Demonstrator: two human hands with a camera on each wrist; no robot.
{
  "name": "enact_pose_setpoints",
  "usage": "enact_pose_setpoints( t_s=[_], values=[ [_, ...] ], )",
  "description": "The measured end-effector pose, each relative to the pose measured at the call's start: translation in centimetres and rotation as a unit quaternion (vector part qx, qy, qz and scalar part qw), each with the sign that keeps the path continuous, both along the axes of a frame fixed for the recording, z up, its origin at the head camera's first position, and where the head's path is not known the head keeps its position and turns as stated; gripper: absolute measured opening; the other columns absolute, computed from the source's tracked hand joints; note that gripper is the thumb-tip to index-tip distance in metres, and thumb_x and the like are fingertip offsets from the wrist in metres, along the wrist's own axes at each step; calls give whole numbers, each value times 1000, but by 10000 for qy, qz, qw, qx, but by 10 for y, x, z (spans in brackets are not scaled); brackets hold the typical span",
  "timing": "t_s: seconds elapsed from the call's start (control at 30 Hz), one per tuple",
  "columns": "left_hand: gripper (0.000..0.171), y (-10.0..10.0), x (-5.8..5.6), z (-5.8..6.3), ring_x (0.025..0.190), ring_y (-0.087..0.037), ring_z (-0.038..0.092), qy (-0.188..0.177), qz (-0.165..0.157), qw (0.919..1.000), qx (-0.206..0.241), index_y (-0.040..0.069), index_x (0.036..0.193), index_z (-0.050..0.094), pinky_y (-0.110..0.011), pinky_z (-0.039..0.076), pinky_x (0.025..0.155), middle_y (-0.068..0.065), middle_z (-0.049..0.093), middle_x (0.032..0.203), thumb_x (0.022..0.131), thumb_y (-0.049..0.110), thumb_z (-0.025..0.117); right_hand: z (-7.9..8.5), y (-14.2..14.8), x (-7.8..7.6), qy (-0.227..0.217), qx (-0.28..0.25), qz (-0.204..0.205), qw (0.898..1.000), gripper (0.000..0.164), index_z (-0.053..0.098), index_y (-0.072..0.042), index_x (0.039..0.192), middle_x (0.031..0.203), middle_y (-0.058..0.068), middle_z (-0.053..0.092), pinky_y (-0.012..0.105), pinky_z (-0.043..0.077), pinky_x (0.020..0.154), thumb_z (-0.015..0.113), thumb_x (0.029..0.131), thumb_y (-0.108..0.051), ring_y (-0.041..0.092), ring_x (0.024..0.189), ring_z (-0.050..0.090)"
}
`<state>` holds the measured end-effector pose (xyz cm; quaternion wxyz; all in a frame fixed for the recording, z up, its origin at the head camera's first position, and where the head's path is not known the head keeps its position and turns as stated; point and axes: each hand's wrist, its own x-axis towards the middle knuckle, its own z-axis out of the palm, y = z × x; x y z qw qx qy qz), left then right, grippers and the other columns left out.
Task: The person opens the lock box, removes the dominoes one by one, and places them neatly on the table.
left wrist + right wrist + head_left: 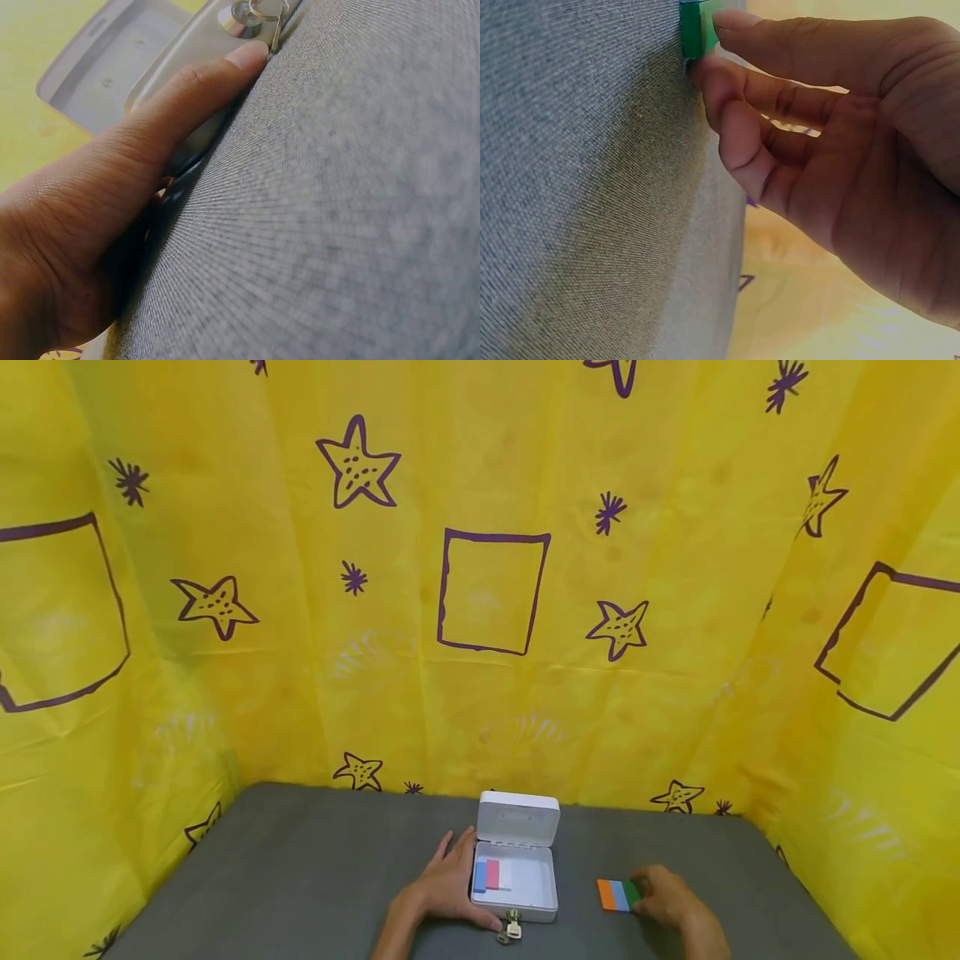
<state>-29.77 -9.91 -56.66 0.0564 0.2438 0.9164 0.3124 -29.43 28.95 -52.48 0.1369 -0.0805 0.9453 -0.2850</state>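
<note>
Backdrop: yellow cloth (675, 718) is hanging behind and on both sides, carrying purple-outlined stars (358, 464), small bursts (611, 513) and square outlines (498, 537).
Tabletop (315, 860): grey, finely textured material is running from the cloth toward the viewer.
White box (542, 881): it is standing open on the tabletop, its lid (517, 821) rising from hinges along the rear edge.
Box contents: a blue block (480, 877), a pink block (492, 874) and a white block (506, 875) are lying side by side toward the left wall.
Lock (513, 915): it is sitting midway along the front wall, with keys (513, 931) hanging at it.
Left hand (448, 883): its fingers are stretching along the box's left wall, its thumb is lying straight along the front; the digits are spreading apart, touching without clamping.
Right hand (666, 897): thumb and fingertip are pinching a green block (632, 893).
Block row: right of the box, the green block, a light blue block (619, 896) and an orange block (606, 895) are lying edge to edge, orange nearest the box.
</note>
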Motion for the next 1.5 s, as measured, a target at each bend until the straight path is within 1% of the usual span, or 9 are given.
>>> enact_pose_setpoints(
  t_s=[0.2, 0.43, 0.47, 0.6, 0.7, 0.83, 1.17, 1.37, 1.5],
  values=[
    [138, 1, -1, -2, 162, -37, 19, -174, 145, 9997, -114, 0, 164, 17, -65, 4, 133, -20, 26, 172, 66, 63, 91, -11, 8, -6, 98, 111, -46, 9999, 34, 67, 8, 116, 113, 28, 70, 54, 58, 87, 78, 86, -4, 37, 103, 67],
    [136, 2, -1, -1, 162, -38, 20, -113, 182, 9996, -158, -1, 163, 19, -64, 5, 133, -21, 28, 171, 65, 60, 91, -25, 20, -20, 121, 130, 161, 9997, 46, 63, 8, 127, 126, 32, 66, 57, 58, 93, 78, 91, -17, 49, 113, 65],
    [136, 2, -1, 0, 162, -38, 20, -100, 177, 9996, -172, -1, 163, 19, -64, 5, 133, -21, 28, 171, 65, 60, 92, -22, 19, -20, 37, 141, 184, 9997, 48, 61, 9, 130, 128, 33, 65, 56, 59, 93, 76, 92, -17, 48, 114, 65],
    [136, 2, -2, 0, 162, -37, 20, -136, 180, 9996, -142, -1, 163, 19, -64, 4, 133, -20, 28, 171, 66, 60, 92, -5, 5, -12, 227, 12, 202, 9995, 44, 60, 11, 127, 119, 32, 67, 52, 60, 83, 75, 92, -10, 40, 100, 69],
    [136, 2, -3, -1, 162, -38, 20, -138, 149, 9997, -133, -1, 163, 19, -65, 4, 133, -20, 28, 171, 65, 60, 92, 15, -13, 0, 309, -209, 64, 9993, 39, 61, 12, 125, 107, 25, 71, 48, 60, 77, 73, 91, -2, 33, 91, 70],
    [137, 1, -3, -2, 162, -39, 19, -182, 113, 9997, -123, 0, 164, 17, -66, 3, 132, -20, 27, 171, 66, 62, 91, 33, -30, 11, 476, -537, 115, 9974, 35, 61, 12, 124, 94, 16, 73, 44, 59, 71, 71, 91, 4, 29, 84, 70],
    [138, -1, -1, -1, 162, -41, 19, -120, 71, 9999, -51, 0, 163, 17, -67, 4, 131, -22, 27, 171, 66, 65, 90, 37, -44, 9, 957, -707, 872, 9891, 32, 61, 12, 121, 83, 6, 66, 26, 49, 62, 70, 94, -1, 12, 72, 58],
    [139, -2, -1, -2, 161, -41, 19, -115, 44, 9998, 135, 0, 163, 18, -67, 3, 131, -22, 29, 170, 65, 68, 89, 40, -58, 9, 1322, -717, 1096, 9825, 29, 63, 10, 117, 77, 1, 62, 23, 45, 60, 72, 92, -1, 3, 66, 50],
    [136, -1, 0, -1, 161, -41, 20, -50, 53, 10000, 52, -1, 162, 19, -68, 4, 131, -22, 30, 169, 66, 63, 91, 44, -71, 8, 1391, -751, 1277, 9791, 29, 64, 10, 118, 78, 1, 61, 23, 45, 60, 72, 93, -1, 2, 66, 49]
  ],
)
